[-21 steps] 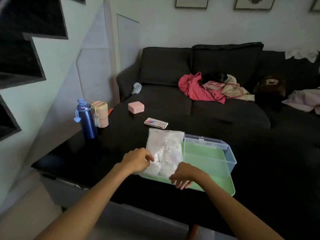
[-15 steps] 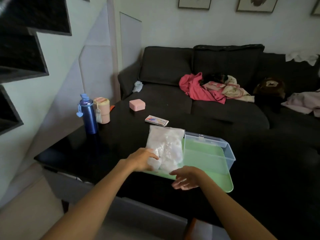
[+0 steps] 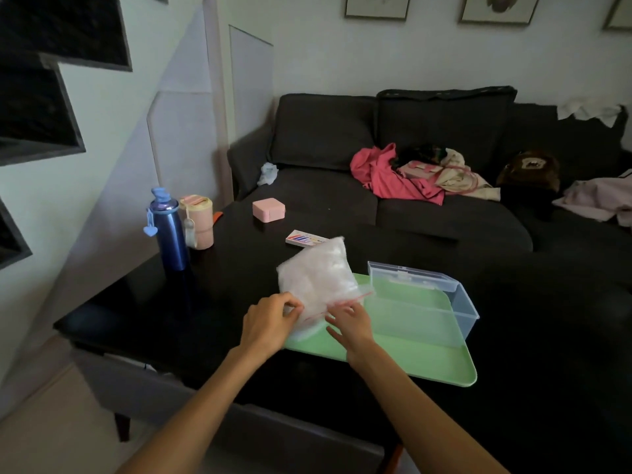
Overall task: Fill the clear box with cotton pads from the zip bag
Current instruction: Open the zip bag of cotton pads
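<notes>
Now, from the head view, the left hand [image 3: 270,319] and right hand [image 3: 349,319] each pinch the zip bag [image 3: 316,278] at its red seal, above the green tray [image 3: 410,364] beside the clear box [image 3: 420,302]. Light, floppy, probably slippery; best held at the seal's lips.

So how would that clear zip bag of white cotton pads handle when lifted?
The clear zip bag of white cotton pads probably flops, since its film looks thin and crinkled. It is likely light, as fingertip pinches from the left hand and right hand tilt it.
</notes>
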`<state>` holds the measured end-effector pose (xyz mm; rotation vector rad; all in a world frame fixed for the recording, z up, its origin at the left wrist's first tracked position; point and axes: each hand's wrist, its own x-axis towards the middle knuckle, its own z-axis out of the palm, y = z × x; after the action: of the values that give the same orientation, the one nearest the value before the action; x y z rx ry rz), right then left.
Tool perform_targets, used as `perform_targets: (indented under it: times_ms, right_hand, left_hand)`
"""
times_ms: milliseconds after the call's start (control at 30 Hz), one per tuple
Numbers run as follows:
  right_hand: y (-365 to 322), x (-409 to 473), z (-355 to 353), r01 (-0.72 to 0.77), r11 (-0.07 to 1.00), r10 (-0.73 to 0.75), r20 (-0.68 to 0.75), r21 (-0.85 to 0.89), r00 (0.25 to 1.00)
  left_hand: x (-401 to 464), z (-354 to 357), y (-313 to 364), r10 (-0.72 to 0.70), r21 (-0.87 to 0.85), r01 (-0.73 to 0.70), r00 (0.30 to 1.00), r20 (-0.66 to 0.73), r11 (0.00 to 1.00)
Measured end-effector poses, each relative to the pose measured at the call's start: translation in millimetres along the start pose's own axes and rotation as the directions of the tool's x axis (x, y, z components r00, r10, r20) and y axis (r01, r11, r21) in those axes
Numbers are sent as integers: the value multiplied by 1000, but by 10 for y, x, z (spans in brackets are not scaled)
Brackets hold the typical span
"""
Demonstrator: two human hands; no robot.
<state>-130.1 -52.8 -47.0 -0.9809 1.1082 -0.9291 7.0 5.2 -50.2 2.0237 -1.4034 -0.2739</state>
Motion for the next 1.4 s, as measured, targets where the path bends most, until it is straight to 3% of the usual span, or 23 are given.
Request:
perform_targets:
  times_ms: [133, 200, 300, 433, 567, 700, 933, 1233, 1333, 1400]
  right_hand:
    - [-179, 191, 56, 239, 942, -242, 15, -236, 970]
    - [-216, 301, 23, 296, 887, -292, 66, -354, 954]
    - [-187, 490, -91, 356, 845, -333, 129, -399, 934]
    - [-173, 575, -185, 393, 878, -355, 180, -272, 917]
    - [-88, 609, -188, 355, 930, -337, 173, -91, 926]
    - [-33, 694, -79, 299, 951, -285, 154, -81, 946]
    - [26, 826, 236, 425, 855, -361, 246, -297, 899]
    - [-77, 930, 177, 392, 891, -308, 330, -230, 893]
    - [-102, 890, 197, 358, 921, -291, 339, -152, 895]
    - [-96, 859, 224, 270, 962, -249, 291, -36, 924]
  left_hand:
    - [98, 119, 13, -68, -127, 64, 997, -28, 990]
    - [169, 166, 53, -100, -88, 97, 994, -39, 991]
    - [277, 237, 71, -88, 27, 94, 984, -155, 995]
    - [335, 298, 123, 97, -38, -114, 946, -308, 993]
    - [422, 275, 187, 148, -135, -160, 984, -100, 978]
    - [476, 261, 65, 82, -166, -104, 987, -139, 981]
    - [573, 214, -270, -55, -268, -8, 972, -227, 963]
    - [779, 302, -200, -124, -396, 8, 955, -268, 918]
    - [778, 259, -180, -172, -481, 24, 949, -265, 876]
    - [762, 248, -161, -140, -443, -2, 947, -287, 896]
